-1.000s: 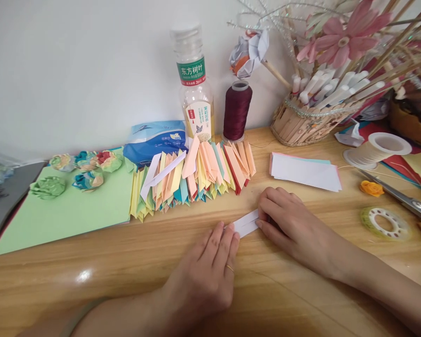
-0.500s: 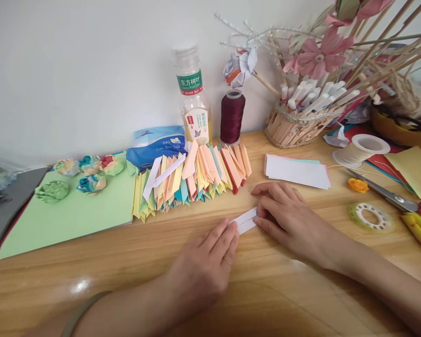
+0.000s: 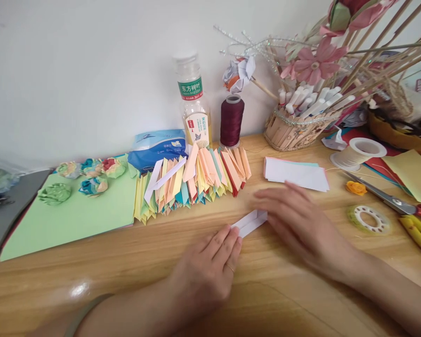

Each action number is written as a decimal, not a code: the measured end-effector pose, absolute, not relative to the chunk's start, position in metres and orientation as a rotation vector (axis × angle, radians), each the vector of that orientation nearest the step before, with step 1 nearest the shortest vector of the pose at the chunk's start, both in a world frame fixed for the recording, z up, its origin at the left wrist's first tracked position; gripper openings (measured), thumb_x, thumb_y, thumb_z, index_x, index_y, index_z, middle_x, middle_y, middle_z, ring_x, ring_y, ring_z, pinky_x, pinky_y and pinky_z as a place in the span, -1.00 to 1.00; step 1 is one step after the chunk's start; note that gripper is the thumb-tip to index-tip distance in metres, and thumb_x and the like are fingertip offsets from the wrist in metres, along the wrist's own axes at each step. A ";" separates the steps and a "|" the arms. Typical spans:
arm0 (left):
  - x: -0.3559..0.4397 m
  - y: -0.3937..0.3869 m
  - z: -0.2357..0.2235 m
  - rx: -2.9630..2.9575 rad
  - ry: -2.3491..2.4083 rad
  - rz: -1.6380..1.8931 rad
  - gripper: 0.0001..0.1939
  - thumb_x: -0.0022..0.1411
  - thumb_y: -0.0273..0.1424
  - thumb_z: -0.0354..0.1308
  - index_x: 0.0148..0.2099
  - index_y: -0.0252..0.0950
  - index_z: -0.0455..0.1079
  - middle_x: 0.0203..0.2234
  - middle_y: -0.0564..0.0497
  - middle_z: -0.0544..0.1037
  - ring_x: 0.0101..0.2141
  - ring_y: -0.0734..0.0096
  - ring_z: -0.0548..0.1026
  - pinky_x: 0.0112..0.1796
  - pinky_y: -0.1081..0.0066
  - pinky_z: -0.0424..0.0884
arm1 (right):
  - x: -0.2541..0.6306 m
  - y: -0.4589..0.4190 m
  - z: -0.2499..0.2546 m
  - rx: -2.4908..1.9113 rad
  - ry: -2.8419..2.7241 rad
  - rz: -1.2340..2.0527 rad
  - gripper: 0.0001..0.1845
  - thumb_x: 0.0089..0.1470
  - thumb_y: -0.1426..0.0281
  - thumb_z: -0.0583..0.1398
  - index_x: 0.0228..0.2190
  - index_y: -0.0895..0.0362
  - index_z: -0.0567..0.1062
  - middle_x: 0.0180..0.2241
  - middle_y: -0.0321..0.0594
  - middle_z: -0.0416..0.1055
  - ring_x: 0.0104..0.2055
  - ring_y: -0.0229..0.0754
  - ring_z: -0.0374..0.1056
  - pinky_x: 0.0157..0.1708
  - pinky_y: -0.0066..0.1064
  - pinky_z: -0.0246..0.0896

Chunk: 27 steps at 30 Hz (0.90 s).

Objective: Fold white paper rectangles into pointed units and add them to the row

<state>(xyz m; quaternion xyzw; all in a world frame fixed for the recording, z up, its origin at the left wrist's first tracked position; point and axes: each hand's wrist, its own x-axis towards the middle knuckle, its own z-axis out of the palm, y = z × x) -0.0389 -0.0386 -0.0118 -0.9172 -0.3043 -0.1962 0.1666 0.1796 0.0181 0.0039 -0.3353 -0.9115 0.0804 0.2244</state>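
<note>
A folded strip of white paper lies slanted on the wooden table, a crease running along its length and a flap slightly raised at its right end. My left hand holds the strip's left end down, fingers close together on top of it. At the other end is my right hand, slightly blurred, its fingers stretched out and apart from the thumb side. Whether its thumb touches the paper I cannot tell. Beyond the hands, a long row of folded coloured paper pieces stands packed together. Flat white paper slips lie stacked behind my right hand.
Paper flowers rest on green sheets at the left. A tissue pack, bottle and purple thread spool stand along the wall. Rightward are a basket of pens, white spool, tape roll and scissors.
My right hand has let go of the strip's right end and straightened its fingers, shifting a little right. More of that end shows. The left hand stays on the paper.
</note>
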 end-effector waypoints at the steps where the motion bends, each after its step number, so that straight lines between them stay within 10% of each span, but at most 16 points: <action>1: -0.039 -0.039 -0.012 -2.604 -0.872 -0.576 -0.63 0.26 -0.64 -0.21 -0.09 -0.55 0.41 -0.14 -0.22 0.53 -0.10 0.21 0.49 -0.14 0.34 0.43 | 0.177 0.012 0.004 -0.808 -2.628 0.230 -0.62 0.18 0.50 -0.03 0.04 0.15 0.25 0.05 -0.05 0.32 0.13 -0.10 0.16 0.15 -0.01 -0.08; 6: -0.036 -0.043 -0.014 -2.578 -0.934 -0.583 -0.62 0.26 -0.62 -0.21 -0.10 -0.54 0.42 -0.15 -0.21 0.53 -0.10 0.18 0.49 -0.13 0.31 0.42 | 0.170 -0.011 -0.005 -0.686 -2.911 0.125 -0.19 0.13 0.07 0.04 0.20 0.38 0.03 0.23 0.15 -0.01 0.27 0.02 -0.09 0.13 -0.06 0.00; 27: -0.038 -0.048 -0.009 -2.595 -0.961 -0.526 -0.62 0.26 -0.64 -0.22 -0.08 -0.54 0.41 -0.12 -0.22 0.52 -0.08 0.14 0.48 -0.15 0.29 0.45 | 0.211 0.014 -0.008 -0.660 -2.923 0.168 0.07 -0.02 -0.18 0.02 0.26 0.23 -0.20 0.22 0.08 0.01 0.26 0.11 -0.09 0.11 0.09 -0.07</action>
